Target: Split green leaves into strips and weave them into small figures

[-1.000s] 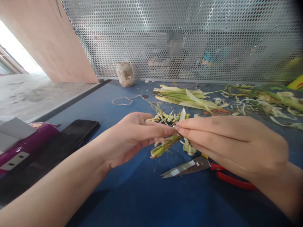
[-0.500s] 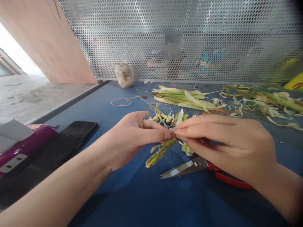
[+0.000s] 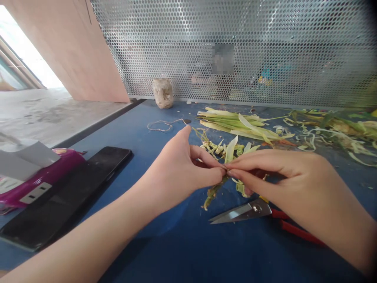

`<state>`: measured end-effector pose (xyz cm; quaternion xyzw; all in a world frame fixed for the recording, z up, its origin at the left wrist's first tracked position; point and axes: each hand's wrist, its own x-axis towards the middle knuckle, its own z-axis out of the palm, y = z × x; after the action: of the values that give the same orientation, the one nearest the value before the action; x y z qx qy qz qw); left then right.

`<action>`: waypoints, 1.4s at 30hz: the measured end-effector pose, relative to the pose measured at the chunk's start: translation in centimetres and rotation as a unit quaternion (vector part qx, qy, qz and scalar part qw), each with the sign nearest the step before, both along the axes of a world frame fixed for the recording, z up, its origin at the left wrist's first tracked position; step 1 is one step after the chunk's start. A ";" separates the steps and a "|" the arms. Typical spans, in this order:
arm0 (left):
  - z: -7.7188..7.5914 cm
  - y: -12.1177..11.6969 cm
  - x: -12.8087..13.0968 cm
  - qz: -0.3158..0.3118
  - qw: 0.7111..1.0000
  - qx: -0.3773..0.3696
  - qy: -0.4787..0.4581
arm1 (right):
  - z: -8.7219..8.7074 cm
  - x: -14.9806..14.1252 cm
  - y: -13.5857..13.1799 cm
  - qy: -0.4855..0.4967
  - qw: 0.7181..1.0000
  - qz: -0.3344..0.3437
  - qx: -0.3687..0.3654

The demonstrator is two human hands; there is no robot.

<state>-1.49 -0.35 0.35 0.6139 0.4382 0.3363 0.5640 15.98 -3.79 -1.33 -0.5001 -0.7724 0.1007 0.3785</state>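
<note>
My left hand (image 3: 188,167) and my right hand (image 3: 288,169) meet fingertip to fingertip above the blue table. Both pinch at the upper end of a green plant stalk (image 3: 212,194), which hangs down toward me with frayed, brownish edges. A pale leaf strip (image 3: 230,150) rises just behind the fingertips. What exactly lies between the fingertips is too small to make out. Below my right hand lie scissors (image 3: 243,212) with red handles, partly covered by that hand. Small cut green and pale pieces (image 3: 216,147) are heaped behind my hands.
Flat green husk leaves (image 3: 235,125) lie farther back, with shredded peelings (image 3: 338,129) to the right. A thin string (image 3: 160,127) and a clouded jar-like lump (image 3: 163,93) are at back left. A black phone (image 3: 114,157) and a purple object (image 3: 67,159) sit left. A perforated metal panel (image 3: 182,51) stands behind.
The stalk's lower end has swung down and now shows less. My left thumb and fingers have spread farther apart behind the pinch. The view has shifted slightly.
</note>
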 end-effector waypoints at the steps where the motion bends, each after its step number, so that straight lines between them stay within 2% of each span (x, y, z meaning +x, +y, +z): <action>1: 0.0 0.0 0.0 0.000 1.000 0.004 0.000 | -0.1 0.0 -0.1 -0.012 1.000 0.002 0.014; 6: -0.9 -0.2 0.0 -0.008 0.999 0.036 -0.018 | -0.4 -0.3 -0.5 -0.098 0.990 -0.006 0.101; 12: -1.0 -0.2 0.1 -0.013 0.998 0.061 -0.015 | -0.4 -0.4 -1.0 -0.232 0.956 -0.025 0.180; 18: -0.7 0.4 -0.2 -0.057 0.998 -0.004 -0.024 | -0.5 -0.2 -1.0 -0.269 0.939 -0.057 0.205; 22: -0.7 0.6 -0.1 -0.047 0.998 0.007 -0.052 | -0.8 -0.3 -1.1 -0.269 0.934 -0.055 0.228; 29: -0.6 0.2 0.3 -0.047 0.993 0.084 -0.073 | -0.9 -0.2 -0.9 -0.258 0.934 -0.064 0.240; 35: 0.0 -0.1 -0.1 -0.053 0.986 0.155 -0.008 | -0.9 -0.4 -0.8 -0.233 0.943 -0.055 0.233; 38: 0.0 -0.3 -0.1 -0.051 0.971 0.232 0.038 | -1.0 -0.4 -0.8 -0.210 0.952 -0.051 0.217; 42: -0.6 -0.1 0.0 -0.065 0.936 0.335 0.084 | -1.0 -0.2 -0.6 -0.169 0.971 -0.031 0.164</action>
<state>-1.50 -0.46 -0.21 0.8204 0.3048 0.3735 0.3073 15.81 -4.37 -2.37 -0.4647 -0.8150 -0.1250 0.3226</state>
